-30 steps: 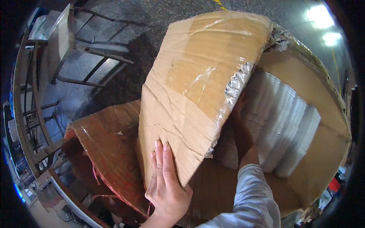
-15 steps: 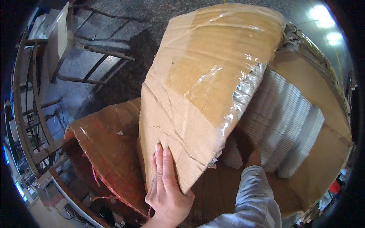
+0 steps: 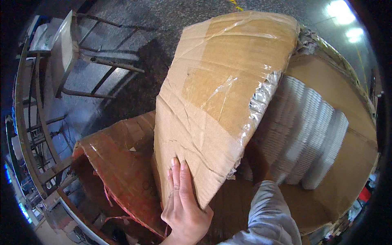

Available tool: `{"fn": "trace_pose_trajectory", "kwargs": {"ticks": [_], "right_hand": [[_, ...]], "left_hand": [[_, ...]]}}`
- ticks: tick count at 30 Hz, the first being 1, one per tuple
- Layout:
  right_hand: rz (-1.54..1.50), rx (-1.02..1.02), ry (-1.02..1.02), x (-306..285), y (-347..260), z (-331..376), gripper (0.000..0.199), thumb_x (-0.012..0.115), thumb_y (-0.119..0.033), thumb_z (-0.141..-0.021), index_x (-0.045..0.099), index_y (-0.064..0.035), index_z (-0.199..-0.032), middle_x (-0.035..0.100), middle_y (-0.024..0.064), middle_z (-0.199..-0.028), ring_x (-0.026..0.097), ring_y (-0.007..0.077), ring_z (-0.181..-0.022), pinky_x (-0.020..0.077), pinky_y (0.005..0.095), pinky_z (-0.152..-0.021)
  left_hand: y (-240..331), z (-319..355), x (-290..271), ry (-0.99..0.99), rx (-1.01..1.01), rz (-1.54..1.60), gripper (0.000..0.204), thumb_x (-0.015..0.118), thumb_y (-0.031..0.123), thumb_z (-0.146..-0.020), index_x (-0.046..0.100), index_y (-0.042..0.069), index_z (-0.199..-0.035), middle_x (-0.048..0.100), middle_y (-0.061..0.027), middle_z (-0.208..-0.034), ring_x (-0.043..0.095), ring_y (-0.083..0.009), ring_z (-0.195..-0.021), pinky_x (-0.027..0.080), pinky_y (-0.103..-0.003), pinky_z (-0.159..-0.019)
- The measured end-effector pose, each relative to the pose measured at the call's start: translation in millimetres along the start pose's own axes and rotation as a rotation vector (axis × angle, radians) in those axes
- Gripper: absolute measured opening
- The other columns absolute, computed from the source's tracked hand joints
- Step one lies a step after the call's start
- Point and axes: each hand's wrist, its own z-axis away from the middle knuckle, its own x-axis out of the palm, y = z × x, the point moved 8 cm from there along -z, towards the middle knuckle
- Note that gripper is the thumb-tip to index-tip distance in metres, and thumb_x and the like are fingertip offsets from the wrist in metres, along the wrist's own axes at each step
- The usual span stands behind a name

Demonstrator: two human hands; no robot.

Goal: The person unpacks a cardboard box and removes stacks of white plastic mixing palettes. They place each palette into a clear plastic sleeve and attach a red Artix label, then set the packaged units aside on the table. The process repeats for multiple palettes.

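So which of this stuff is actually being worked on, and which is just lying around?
In hand:
- left hand flat on the taped cardboard flap
- right sleeve reaching under that flap; the hand is hidden
- big carton
- white stacks inside it

Lying about:
- torn brown cardboard
- metal chair
- metal rack

I see the taped cardboard sheet [image 3: 220, 102] tilted up in the middle of the scene, creased and glossy with clear tape, its near edge pressed flat by my left hand [image 3: 185, 208] while its far end rises toward the right. Behind it on the right, white stacked containers [image 3: 304, 134] stand in rows inside the big cardboard box [image 3: 355, 163].
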Motion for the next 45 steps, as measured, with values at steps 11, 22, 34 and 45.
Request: {"fn": "trace_pose_trajectory", "kwargs": {"ticks": [11, 22, 34, 45], "right_hand": [[0.189, -0.193, -0.144, 27, -21, -76, 0.102, 0.069, -0.047, -0.060, 0.027, -0.0083, -0.144, 0.018, 0.0164, -0.149, 0.018, 0.0389, -0.136, 0.0237, 0.0602, -0.103], [0.312, -0.321, -0.294, 35, -26, -110, 0.112, 0.074, -0.052, -0.052, 0.028, -0.0070, -0.144, 0.014, 0.0171, -0.151, 0.014, 0.0398, -0.138, 0.0208, 0.0606, -0.105], [0.385, -0.452, -0.441, 60, -26, -157, 0.124, 0.078, -0.058, -0.044, 0.028, -0.0055, -0.144, 0.010, 0.0177, -0.153, 0.009, 0.0409, -0.140, 0.0177, 0.0610, -0.106], [0.571, -0.462, -0.608, 91, -22, -175, 0.116, 0.076, -0.068, -0.048, 0.034, -0.0137, -0.142, 0.022, 0.0186, -0.149, 0.015, 0.0422, -0.138, 0.0124, 0.0668, -0.105]], "left_hand": [[2, 1, 2, -0.016, 0.000, -0.059, 0.057, 0.047, 0.000, -0.079, 0.036, -0.008, -0.134, 0.046, -0.0251, -0.133, 0.052, -0.0386, -0.117, 0.050, -0.035, -0.088], [2, 2, 0, 0.027, -0.008, -0.022, 0.071, 0.050, -0.007, -0.067, 0.035, -0.005, -0.136, 0.050, -0.0239, -0.130, 0.062, -0.0335, -0.102, 0.054, -0.033, -0.077], [8, 2, -2, 0.036, -0.032, -0.053, 0.065, 0.047, -0.005, -0.070, 0.040, -0.002, -0.134, 0.052, -0.0208, -0.129, 0.066, -0.0317, -0.093, 0.054, -0.032, -0.073], [6, 7, -2, 0.005, -0.063, -0.082, 0.056, 0.050, 0.003, -0.080, 0.038, -0.001, -0.135, 0.053, -0.0182, -0.130, 0.067, -0.0317, -0.084, 0.054, -0.033, -0.065]]}}
